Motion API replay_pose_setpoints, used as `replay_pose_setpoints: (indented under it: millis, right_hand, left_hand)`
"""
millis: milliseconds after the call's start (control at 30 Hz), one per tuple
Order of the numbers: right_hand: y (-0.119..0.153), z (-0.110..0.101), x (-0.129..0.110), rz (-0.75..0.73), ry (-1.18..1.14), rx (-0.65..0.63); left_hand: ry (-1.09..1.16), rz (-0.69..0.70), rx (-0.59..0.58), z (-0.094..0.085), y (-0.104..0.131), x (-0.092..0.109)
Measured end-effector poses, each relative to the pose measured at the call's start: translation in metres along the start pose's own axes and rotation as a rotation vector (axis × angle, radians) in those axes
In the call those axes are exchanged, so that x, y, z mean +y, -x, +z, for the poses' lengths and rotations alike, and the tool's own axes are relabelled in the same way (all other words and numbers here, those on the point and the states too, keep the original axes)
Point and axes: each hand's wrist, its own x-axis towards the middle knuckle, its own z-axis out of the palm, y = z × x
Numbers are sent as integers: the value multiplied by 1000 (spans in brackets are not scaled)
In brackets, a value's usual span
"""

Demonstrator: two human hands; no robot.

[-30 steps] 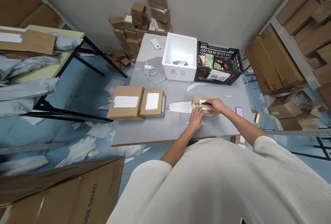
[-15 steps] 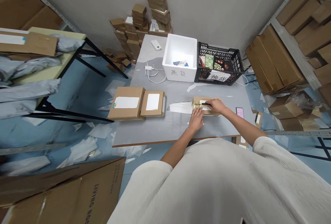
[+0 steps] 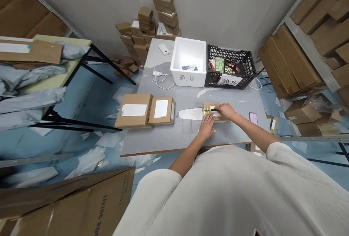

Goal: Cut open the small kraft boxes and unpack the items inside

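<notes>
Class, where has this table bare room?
Free: front left of the table, between labelled boxes and front edge; right, between crate and pink phone. Crowded: the back, with crate and foam box; around the parcel beneath left hand and right hand.

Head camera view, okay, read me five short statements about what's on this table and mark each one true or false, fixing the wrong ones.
1. The right hand holds a slim dark tool. True.
2. The tool is held well away from any box. False: it is at a cardboard box, which the left hand touches.
3. A white foam bin stands beside a black crate. True.
4. The crate is left of the bin. False: in this view it is to the bin's right.
5. A phone with a lit screen lies on the table. True.
</notes>
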Motion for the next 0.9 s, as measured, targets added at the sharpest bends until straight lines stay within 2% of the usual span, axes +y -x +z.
replay_pose_setpoints:
  millis: [400,900]
  right_hand:
    - [5,0,9,0,35,-6]
    - [29,16,61,45,43,-22]
  left_hand:
    - [-12,-21,-19,-3,1,1]
    - [-28,-59,-22,-6,1,2]
